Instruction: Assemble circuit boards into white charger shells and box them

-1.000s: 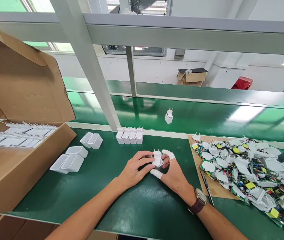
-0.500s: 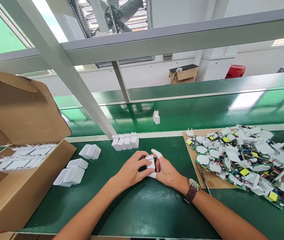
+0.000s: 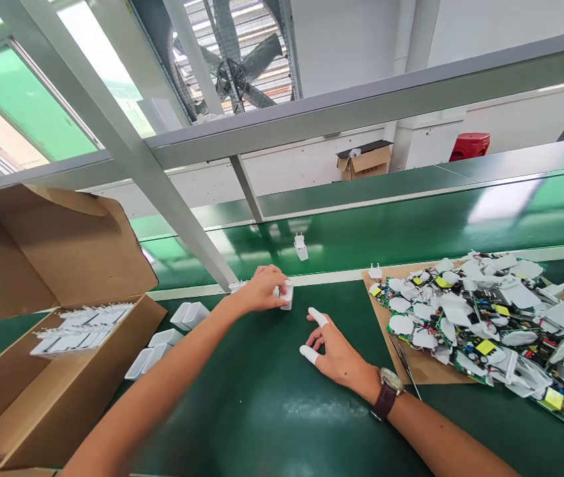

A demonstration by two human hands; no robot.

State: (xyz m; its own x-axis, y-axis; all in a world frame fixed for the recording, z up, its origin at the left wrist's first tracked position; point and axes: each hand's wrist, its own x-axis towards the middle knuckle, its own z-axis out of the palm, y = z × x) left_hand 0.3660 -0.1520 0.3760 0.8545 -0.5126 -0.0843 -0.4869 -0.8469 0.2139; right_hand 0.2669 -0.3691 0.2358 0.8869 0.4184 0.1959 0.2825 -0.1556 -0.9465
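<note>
Near the back edge of the green table, my left hand [image 3: 266, 289] grips a white plug adapter [image 3: 287, 295] between thumb and fingers. It is at the right end of the row of similar white adapters [image 3: 236, 287], mostly covered by my hand. My right hand [image 3: 330, 344] hovers over the middle of the table, fingers apart and nothing in them, with white finger cots on the thumb and index finger. One more white adapter [image 3: 301, 248] with prongs stands on the green surface beyond the back ledge.
An open cardboard box [image 3: 107, 371] at left holds rows of white plug pieces. White empty casings [image 3: 189, 315] sit between it and my left arm. At right, circuit boards with white covers [image 3: 460, 311] lie piled on cardboard, tweezers [image 3: 407, 368] beside them. A metal post [image 3: 182, 228] rises behind.
My left hand has carried the adapter away from my right hand, up and left to the row at the back. My right hand has let go and its fingers have spread.
</note>
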